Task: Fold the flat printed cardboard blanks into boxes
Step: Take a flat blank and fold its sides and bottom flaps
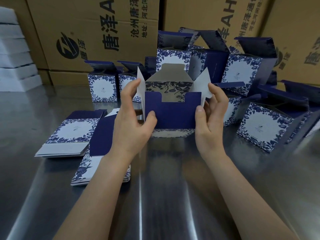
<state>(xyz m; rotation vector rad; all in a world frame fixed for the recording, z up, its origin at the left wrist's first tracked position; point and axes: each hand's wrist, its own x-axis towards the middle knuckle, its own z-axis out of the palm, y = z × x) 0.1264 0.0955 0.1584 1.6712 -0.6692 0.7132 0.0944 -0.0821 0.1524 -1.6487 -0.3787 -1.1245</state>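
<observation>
I hold a half-formed blue and white printed box (173, 111) above the steel table, its end turned toward me. My left hand (133, 118) grips its left side, thumb on the navy notched flap. My right hand (210, 115) grips its right side, thumb on the same flap. Two white side flaps stick out left and right, and a white notched flap stands up at the back. Two stacks of flat blanks (69, 134) (97, 153) lie on the table to my left, partly hidden by my left forearm.
Several folded boxes with open lids stand behind and to the right (263, 125) (102, 87). Large brown cartons (97, 32) wall off the back. A stack of white trays (15, 58) sits at far left. The steel table (164, 187) reflects light.
</observation>
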